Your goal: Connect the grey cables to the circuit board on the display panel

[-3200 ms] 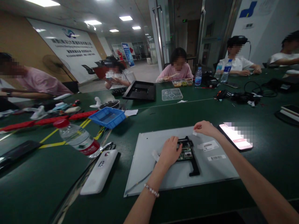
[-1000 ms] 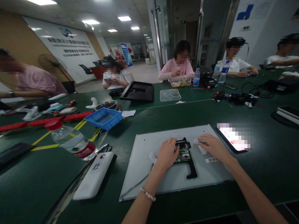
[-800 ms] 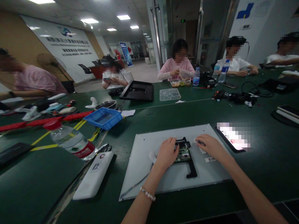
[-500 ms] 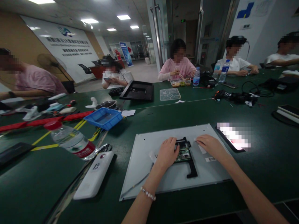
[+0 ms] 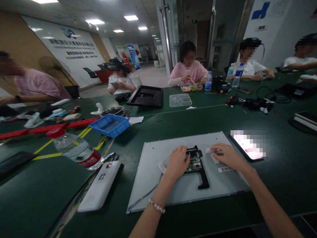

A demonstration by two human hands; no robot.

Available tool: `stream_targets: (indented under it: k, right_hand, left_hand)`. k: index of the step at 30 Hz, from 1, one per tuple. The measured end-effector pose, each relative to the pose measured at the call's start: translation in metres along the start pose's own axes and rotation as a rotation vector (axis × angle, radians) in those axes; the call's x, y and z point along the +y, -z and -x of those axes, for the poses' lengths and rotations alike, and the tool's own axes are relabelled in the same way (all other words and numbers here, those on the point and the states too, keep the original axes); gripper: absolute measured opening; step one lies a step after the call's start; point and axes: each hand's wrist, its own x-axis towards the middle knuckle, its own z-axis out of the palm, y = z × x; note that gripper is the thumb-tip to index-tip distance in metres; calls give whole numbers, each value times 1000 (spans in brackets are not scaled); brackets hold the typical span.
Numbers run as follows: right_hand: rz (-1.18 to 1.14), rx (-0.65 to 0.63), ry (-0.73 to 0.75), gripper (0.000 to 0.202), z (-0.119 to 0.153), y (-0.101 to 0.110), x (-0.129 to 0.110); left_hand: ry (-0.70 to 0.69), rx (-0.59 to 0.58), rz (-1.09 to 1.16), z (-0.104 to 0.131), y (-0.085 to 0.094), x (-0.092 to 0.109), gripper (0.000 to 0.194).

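A pale flat panel [image 5: 153, 178] lies on the green table in front of me. On it sits a black bracket [image 5: 203, 180] with a green circuit board [image 5: 195, 164]. My left hand [image 5: 177, 161], with a beaded bracelet at the wrist, rests over the left part of the board and bracket, its fingers bent and close together; what is under them is hidden. To the right of the bracket, my right hand [image 5: 224, 154] hovers over white labels on the panel, fingers curled around a small greyish thing too unclear to name.
A lit phone [image 5: 247, 145] lies right of the panel. At left are a white power bank [image 5: 100, 186], a water bottle [image 5: 76, 148] and a blue tray [image 5: 111, 126]. Farther back stands a black frame [image 5: 146, 96]. Several people sit around the table.
My right hand has turned and shifted slightly right, its fingers now more curled, with a small greyish thing showing at them. My left hand has stayed in place on the board.
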Motion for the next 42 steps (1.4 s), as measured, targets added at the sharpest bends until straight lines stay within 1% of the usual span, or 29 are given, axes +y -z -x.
stream_targets:
  k: [5, 8, 11, 15, 20, 23, 26, 28, 31, 34, 39, 42]
  right_hand:
    - [-68, -130, -10, 25, 3, 6, 1]
    - [-118, -158, -38, 25, 4, 6, 1]
    - [-175, -155, -42, 22, 4, 6, 1]
    - [-171, -90, -60, 18, 3, 5, 5]
    - [-103, 19, -92, 19, -1, 0, 17]
    - [-45, 65, -86, 21, -2, -3, 21]
    - [31, 114, -35, 22, -3, -4, 18]
    - [73, 121, 9, 22, -4, -6, 14]
    - [119, 90, 44, 25, -5, -12, 10]
    - [175, 74, 71, 21, -7, -18, 10]
    - [267, 100, 121, 20, -10, -22, 13]
    - [299, 166, 131, 21, -10, -20, 13]
  left_hand:
    - [-3, 3, -3, 0, 0, -1, 20]
    - [-11, 8, 5, -1, 0, -1, 20]
    - [-15, 14, 10, -1, -1, -2, 20]
    - [-26, 20, 24, -2, -1, -3, 21]
    - [-23, 29, 17, -1, -2, -5, 19]
    - [-19, 32, 24, -2, -2, -5, 18]
    - [-28, 40, 45, -2, 0, -5, 18]
    - [-36, 46, 56, -3, 1, -4, 20]
    - [-54, 48, 65, -3, 3, -5, 24]
    - [-73, 42, 58, -3, 4, -6, 28]
    - [-82, 28, -3, -1, 1, -6, 28]
    - [-72, 28, -24, -1, 0, -5, 26]
